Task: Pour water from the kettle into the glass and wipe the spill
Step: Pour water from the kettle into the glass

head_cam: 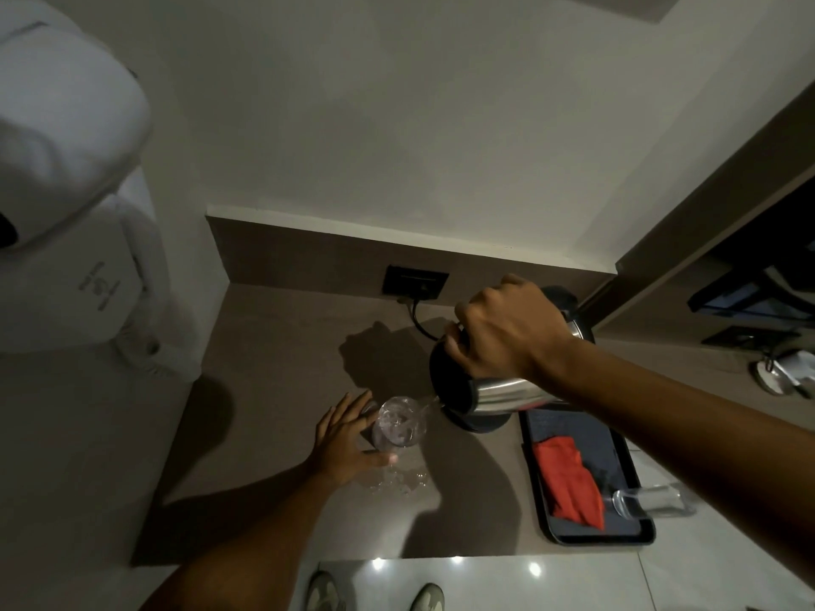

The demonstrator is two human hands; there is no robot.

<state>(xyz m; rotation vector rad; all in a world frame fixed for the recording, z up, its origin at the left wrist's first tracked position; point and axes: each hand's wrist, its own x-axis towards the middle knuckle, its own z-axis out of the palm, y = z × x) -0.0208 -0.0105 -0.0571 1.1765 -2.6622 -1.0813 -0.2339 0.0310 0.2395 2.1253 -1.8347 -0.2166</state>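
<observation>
Pouring from the tilted kettle (489, 390), a thin stream of water (427, 404) runs off the spout into the stemmed glass (399, 423), which already holds some water. The right hand (507, 328) is the grip on the kettle, fist closed around the handle at its top. The left hand (348, 438) lies beside the glass with fingers spread and touching its bowl, not wrapped round it. A puddle of spilled water (397, 478) shines on the desk (282, 390) at the foot of the glass.

To the right, a dark tray (617, 538) holds a red cloth (569, 482) and a second glass (652, 502) lying on its side, seemingly empty. The kettle base (478, 423) sits just left of the tray.

The desk is bare to the left of the glass, up to a white appliance (75, 213); its near edge meets a glossy floor where two shoes (375, 595) show.

The kettle's long axis lies nearly level, spout pointing left and down toward the glass, bottom toward the right.
</observation>
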